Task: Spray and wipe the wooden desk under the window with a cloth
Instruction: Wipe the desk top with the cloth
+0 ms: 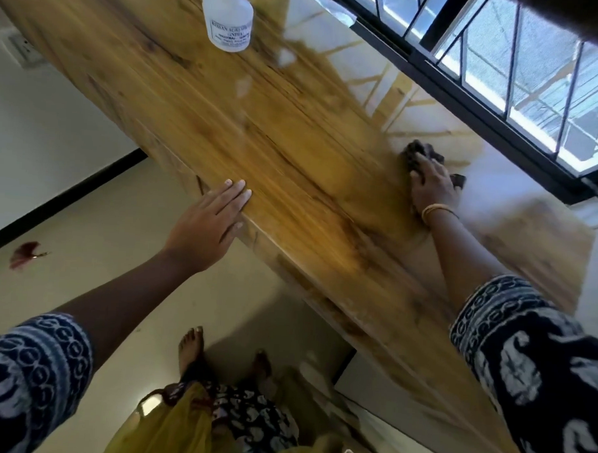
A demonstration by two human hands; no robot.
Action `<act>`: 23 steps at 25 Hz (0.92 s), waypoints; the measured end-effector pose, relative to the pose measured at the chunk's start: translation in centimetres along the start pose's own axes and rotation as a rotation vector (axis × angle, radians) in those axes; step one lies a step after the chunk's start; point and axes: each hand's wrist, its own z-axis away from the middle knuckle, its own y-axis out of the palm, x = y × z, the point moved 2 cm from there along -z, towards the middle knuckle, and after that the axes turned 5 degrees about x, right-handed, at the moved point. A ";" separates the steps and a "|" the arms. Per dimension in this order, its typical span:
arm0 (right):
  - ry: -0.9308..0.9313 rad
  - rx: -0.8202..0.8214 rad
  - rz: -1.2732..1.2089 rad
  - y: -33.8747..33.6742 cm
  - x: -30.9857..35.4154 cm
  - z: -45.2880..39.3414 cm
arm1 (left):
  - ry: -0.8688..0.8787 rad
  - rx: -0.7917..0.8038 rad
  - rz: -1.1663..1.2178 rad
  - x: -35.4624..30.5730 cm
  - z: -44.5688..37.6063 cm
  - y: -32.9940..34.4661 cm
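Observation:
A long wooden desk [277, 150] runs diagonally under a barred window [523, 75]. My right hand [433, 184] lies flat on a dark cloth [418, 152] and presses it onto the desk's far side, close to the window. My left hand [210, 222] rests on the near edge of the desk with its fingers straight. A white spray bottle [227, 17] stands upright on the desk at the top of the view, well away from both hands; its top is cut off by the frame.
The window frame and its black sill [467, 96] border the desk's far side. Below the near edge lies a pale tiled floor [95, 238] with a small red mark [24, 252]. A wall socket [22, 48] sits at far left. My bare feet [191, 345] stand under the desk edge.

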 end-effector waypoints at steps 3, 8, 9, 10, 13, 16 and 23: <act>0.142 -0.018 -0.038 -0.2 -0.7 0.4 | -0.054 -0.010 -0.019 -0.6 0.1 0.1; -0.321 0.005 -0.057 2.4 5.8 8.7 | -0.032 -0.022 -0.049 -0.6 -0.1 -0.5; -0.500 0.048 -0.040 3.2 7.2 11.6 | -0.037 -0.026 -0.056 -0.6 -0.2 -0.6; -0.656 0.114 -0.032 3.9 8.1 14.2 | -0.039 -0.031 -0.061 -0.6 -0.2 -0.6; -0.946 0.278 0.029 3.3 7.5 15.8 | -0.033 -0.047 -0.071 -0.7 0.0 -0.3; -0.797 0.119 0.078 1.7 3.5 9.3 | -0.016 -0.071 -0.071 -0.5 -0.1 -0.1; 0.235 -0.107 -0.146 0.4 0.1 4.2 | 0.029 -0.023 -0.139 0.4 0.5 0.0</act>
